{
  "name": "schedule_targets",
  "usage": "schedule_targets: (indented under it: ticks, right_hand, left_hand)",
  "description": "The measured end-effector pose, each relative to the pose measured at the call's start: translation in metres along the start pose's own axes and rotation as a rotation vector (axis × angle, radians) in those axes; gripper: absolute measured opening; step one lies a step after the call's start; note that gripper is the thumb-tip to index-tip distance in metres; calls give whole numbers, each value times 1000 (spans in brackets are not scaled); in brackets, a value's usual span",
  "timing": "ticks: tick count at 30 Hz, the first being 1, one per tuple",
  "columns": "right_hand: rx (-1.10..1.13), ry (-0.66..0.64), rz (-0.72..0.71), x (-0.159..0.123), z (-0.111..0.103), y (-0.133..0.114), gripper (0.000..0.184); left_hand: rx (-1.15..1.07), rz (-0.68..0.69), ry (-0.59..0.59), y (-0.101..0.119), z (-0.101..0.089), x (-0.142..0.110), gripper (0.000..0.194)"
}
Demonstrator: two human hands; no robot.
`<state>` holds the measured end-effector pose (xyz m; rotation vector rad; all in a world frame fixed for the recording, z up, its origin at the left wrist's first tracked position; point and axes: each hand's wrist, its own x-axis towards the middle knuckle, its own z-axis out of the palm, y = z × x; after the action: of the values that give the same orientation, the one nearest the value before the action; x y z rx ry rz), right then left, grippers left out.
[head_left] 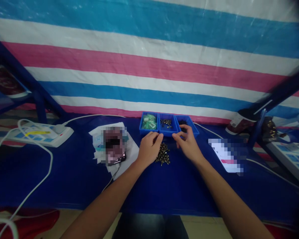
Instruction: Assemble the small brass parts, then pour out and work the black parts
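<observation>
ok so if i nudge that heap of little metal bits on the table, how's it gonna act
The heap of metal bits would probably spread rather than shift as one, since the pieces lie loose. Single ones may roll, as some look slim-stemmed with wider heads. Their metallic shine suggests they're stiff and fairly heavy for their size.

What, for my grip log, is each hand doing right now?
Left hand: curled by the screws; grip unclear.
Right hand: loosely curled near the blue trays; grip unclear.

three blue bins [168, 134], one pile of small screws [162, 155], two phones [224, 156], two power strips [61, 137], two cups [239, 122]
</observation>
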<state>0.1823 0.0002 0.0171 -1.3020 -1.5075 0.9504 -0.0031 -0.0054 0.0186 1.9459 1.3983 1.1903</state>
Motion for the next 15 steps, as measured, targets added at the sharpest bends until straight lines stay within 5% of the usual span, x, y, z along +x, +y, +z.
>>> schedule_targets:
  ticks: [3, 9, 15]
  right_hand:
    - [-185, 11, -4, 2, -3, 5, 40]
    - [-572, -411, -81, -6, -7, 3, 19]
    - [-655, -462, -99, -6, -5, 6, 11]
  left_hand:
    - [21, -6, 5, -2, 2, 0, 28]
    - [56, -24, 1, -5, 4, -2, 21]
    - [68, -22, -13, -5, 4, -2, 20]
